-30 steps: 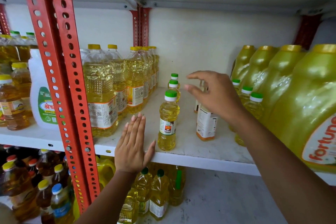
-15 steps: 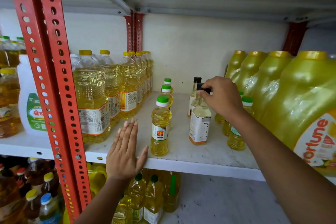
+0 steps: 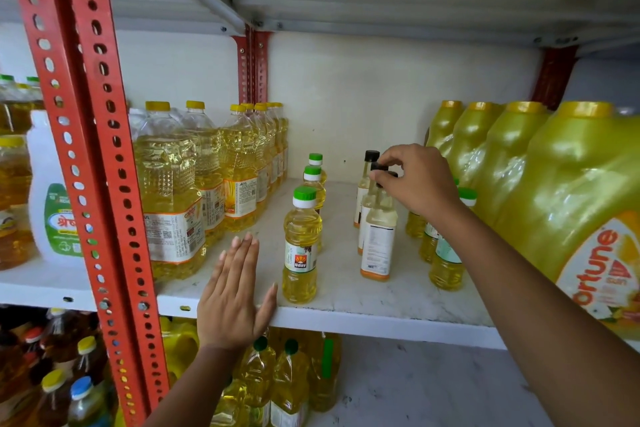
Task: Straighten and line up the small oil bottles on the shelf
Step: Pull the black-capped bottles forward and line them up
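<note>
A row of three small yellow oil bottles with green caps runs back from the front one [image 3: 300, 246] on the white shelf [image 3: 363, 314]. Right of it stand three pale black-capped bottles, the front one [image 3: 377, 243] with a white label. My right hand [image 3: 415, 180] pinches that front bottle's black cap from above. More small green-capped bottles [image 3: 445, 263] stand partly hidden behind my right forearm. My left hand [image 3: 235, 291] lies flat on the shelf's front edge, fingers together, holding nothing, just left of the front green-capped bottle.
Large yellow-capped oil bottles [image 3: 173, 198] line the shelf's left side behind a red slotted post [image 3: 100, 184]. Big yellow jugs [image 3: 575, 204] fill the right side. Bare shelf lies between the two small-bottle rows. More bottles [image 3: 270, 378] stand on the floor below.
My right hand reached in from above the shelf and closed its fingertips on the front black cap. My left hand stayed flat on the shelf edge.
</note>
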Available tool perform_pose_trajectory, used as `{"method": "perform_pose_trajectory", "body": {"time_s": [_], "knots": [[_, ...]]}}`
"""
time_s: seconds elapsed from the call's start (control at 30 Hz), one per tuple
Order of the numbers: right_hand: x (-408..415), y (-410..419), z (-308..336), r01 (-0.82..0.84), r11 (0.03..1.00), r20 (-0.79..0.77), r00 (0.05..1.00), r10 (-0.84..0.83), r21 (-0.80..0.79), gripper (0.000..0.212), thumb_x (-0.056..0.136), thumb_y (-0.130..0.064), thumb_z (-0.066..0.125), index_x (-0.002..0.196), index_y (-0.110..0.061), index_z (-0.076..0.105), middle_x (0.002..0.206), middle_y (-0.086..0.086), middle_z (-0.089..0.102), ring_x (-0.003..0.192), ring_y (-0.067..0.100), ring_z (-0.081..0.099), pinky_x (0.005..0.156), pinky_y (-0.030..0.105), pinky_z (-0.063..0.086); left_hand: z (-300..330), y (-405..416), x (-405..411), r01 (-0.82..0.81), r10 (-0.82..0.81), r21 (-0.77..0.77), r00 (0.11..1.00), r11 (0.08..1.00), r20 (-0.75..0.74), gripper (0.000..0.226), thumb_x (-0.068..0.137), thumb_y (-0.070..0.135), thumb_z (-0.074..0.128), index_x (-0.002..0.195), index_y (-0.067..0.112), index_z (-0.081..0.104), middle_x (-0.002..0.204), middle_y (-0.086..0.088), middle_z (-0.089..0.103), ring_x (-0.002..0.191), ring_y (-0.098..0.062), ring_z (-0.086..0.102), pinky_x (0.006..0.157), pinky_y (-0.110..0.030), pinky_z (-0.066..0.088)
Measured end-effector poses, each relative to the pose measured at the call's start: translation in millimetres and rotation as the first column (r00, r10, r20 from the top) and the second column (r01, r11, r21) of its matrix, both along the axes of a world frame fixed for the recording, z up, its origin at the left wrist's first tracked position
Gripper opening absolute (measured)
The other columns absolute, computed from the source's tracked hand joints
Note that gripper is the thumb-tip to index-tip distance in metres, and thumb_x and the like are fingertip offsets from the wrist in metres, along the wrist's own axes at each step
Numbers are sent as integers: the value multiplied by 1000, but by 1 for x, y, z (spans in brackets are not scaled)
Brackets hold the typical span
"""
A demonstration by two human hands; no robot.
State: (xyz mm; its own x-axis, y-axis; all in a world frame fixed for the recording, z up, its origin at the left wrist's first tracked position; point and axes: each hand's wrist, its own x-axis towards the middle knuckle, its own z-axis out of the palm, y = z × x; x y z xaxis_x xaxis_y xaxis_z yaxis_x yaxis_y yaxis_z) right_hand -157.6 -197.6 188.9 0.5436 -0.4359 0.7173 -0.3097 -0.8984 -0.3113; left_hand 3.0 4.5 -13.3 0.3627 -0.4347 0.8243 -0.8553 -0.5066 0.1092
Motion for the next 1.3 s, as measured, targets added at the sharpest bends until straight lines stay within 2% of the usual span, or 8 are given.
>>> {"method": "perform_pose_trajectory", "body": {"time_s": [0.2, 0.33, 0.5, 0.67, 0.83, 0.93, 1.03, 1.3], "knots": [[5, -5, -5, 30, 996, -47, 998, -35, -86, 20, 77, -31, 71, 81, -12, 74, 82, 9, 74, 74, 27, 65, 66, 36, 54, -1, 0, 0, 6, -6, -22, 1000, 1000, 6, 70, 99, 51, 23, 148, 3, 32, 153, -14, 35, 149, -17, 16, 122, -34, 12], [5, -5, -11, 54, 987, -19, 998, -57, -150, 17, 82, -27, 64, 85, -14, 74, 86, 8, 73, 77, 28, 64, 61, 29, 46, -1, -1, 0, 2, -2, -22, 1000, 1000, 7, 69, 99, 51, 23, 148, 3, 33, 153, -13, 35, 149, -17, 16, 122, -33, 13], [1, -3, -17, 6, 995, 42, 999, -2, -97, 15, 82, -22, 62, 90, -18, 74, 91, 7, 73, 82, 28, 65, 67, 38, 54, -1, 0, 0, 10, -10, -26, 1000, 1000, 7, 69, 99, 50, 24, 148, 3, 31, 153, -12, 33, 149, -16, 15, 122, -32, 12], [-1, -1, -20, -28, 997, 56, 998, 32, -68, 16, 83, -15, 59, 91, -15, 73, 93, 8, 75, 86, 29, 66, 71, 41, 55, -1, 0, 0, 5, -5, -19, 1000, 1000, -6, 69, 98, 50, 23, 149, 4, 30, 154, -12, 32, 150, -15, 14, 122, -32, 11], [0, -5, -12, -118, 986, 113, 988, 105, 120, 26, 77, -16, 69, 103, -17, 71, 103, 6, 75, 97, 22, 68, 88, 44, 56, -2, 0, 0, 8, -8, -27, 1000, 1000, -4, 69, 99, 50, 23, 148, 3, 33, 153, -13, 34, 150, -15, 14, 122, -32, 11], [2, -3, -10, -83, 990, 110, 991, 70, 116, 37, 69, -27, 78, 102, -15, 69, 100, 8, 73, 93, 24, 67, 83, 44, 56, -2, -1, 1, 11, -10, -30, 1000, 999, 2, 69, 99, 50, 24, 147, 2, 34, 152, -14, 35, 149, -15, 14, 122, -32, 12], [6, -5, -10, 6, 999, 28, 1000, -7, 49, 32, 68, -34, 78, 92, -14, 72, 95, 8, 75, 86, 25, 67, 76, 40, 56, -2, -1, 2, 13, -13, -30, 1000, 999, 2, 69, 98, 50, 25, 148, 3, 33, 153, -13, 35, 149, -17, 17, 122, -33, 13], [4, -8, -10, -107, 986, 70, 993, 98, 128, 23, 71, -14, 77, 93, -10, 74, 97, 9, 76, 90, 23, 70, 87, 41, 56, -3, 0, 3, 6, -6, -16, 1000, 1000, -10, 69, 98, 51, 23, 148, 4, 32, 153, -13, 35, 147, -20, 22, 121, -34, 15]]}}
